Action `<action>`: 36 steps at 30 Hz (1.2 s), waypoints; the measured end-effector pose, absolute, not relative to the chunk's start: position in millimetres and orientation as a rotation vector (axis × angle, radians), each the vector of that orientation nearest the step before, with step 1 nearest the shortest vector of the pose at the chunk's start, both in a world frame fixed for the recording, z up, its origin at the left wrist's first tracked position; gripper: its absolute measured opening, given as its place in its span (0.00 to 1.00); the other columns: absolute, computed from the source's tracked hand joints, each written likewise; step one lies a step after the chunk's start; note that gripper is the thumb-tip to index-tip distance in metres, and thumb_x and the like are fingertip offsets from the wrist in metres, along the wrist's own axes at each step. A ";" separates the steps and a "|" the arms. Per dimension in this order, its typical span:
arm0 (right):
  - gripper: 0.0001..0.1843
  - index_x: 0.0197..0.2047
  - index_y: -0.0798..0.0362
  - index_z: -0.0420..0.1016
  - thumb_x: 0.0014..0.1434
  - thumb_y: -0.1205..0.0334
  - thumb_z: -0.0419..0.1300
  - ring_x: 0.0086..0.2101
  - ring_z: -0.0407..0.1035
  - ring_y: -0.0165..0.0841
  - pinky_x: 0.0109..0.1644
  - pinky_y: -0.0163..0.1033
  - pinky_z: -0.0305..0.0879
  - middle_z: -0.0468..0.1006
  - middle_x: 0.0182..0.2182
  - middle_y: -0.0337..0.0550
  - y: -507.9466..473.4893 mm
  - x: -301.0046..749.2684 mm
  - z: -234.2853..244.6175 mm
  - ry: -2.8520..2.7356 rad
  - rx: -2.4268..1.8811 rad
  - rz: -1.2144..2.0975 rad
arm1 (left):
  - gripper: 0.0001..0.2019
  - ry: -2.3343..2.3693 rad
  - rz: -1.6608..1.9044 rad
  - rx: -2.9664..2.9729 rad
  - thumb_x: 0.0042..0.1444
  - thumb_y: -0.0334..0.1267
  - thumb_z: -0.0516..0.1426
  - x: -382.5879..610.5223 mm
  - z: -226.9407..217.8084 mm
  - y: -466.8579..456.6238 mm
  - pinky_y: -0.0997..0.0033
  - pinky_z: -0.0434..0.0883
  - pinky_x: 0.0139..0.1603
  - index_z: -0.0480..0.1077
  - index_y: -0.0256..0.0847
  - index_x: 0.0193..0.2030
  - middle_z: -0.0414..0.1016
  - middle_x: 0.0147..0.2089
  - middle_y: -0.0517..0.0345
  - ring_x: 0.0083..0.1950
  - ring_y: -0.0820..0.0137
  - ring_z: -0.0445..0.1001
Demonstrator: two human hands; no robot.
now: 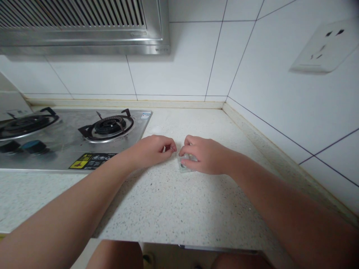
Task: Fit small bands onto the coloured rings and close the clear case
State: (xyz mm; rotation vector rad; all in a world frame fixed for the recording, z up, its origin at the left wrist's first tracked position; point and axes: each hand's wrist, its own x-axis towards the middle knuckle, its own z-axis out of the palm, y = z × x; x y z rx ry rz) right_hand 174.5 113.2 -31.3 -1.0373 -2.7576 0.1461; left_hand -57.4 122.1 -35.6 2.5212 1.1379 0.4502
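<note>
A small clear, flat object (183, 167), perhaps a plastic box or packet, lies on the speckled countertop (174, 209). My right hand (203, 154) covers most of it, the fingers curled over its top and sides, so its contents are hidden. Just to its left, my left hand (157, 149) hovers close to the counter with thumb and fingertips pinched together. Whatever sits between those fingertips, if anything, is too small to make out. A narrow gap separates the two hands.
A steel gas stove (64, 149) with black burners and knobs is set into the counter on the left. Above it hangs a range hood (84, 48). White tiled walls meet in the right corner, and a power socket (322, 48) is mounted on the right wall.
</note>
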 end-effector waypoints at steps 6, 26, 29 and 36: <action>0.18 0.47 0.49 0.77 0.61 0.47 0.57 0.39 0.67 0.34 0.42 0.39 0.57 0.70 0.44 0.45 112.3 175.1 -30.0 -2.751 -1.034 0.153 | 0.10 1.134 0.453 2.513 0.60 0.35 0.53 -57.8 -34.7 120.9 0.73 0.58 0.32 0.75 0.40 0.42 0.74 0.33 0.58 0.31 0.73 0.66; 0.22 0.48 0.48 0.77 0.60 0.42 0.59 0.40 0.66 0.36 0.42 0.40 0.58 0.69 0.45 0.47 113.0 174.8 -31.5 -2.775 -1.011 0.123 | 0.09 1.144 0.441 2.544 0.61 0.36 0.53 -57.5 -33.2 120.3 0.73 0.58 0.32 0.75 0.41 0.41 0.74 0.33 0.60 0.31 0.73 0.67; 0.23 0.49 0.48 0.77 0.59 0.41 0.59 0.39 0.66 0.35 0.41 0.39 0.58 0.68 0.45 0.46 113.5 174.8 -32.1 -2.764 -1.015 0.140 | 0.09 1.146 0.437 2.542 0.61 0.37 0.53 -57.6 -33.1 120.3 0.73 0.57 0.31 0.75 0.41 0.41 0.74 0.33 0.60 0.31 0.73 0.67; 0.14 0.45 0.50 0.77 0.65 0.55 0.53 0.35 0.64 0.30 0.42 0.37 0.56 0.69 0.42 0.43 119.1 181.4 -24.0 -2.663 -1.014 0.252 | 0.10 1.166 0.422 2.566 0.60 0.35 0.53 -58.4 -33.8 121.3 0.72 0.58 0.32 0.75 0.41 0.43 0.74 0.34 0.59 0.32 0.72 0.67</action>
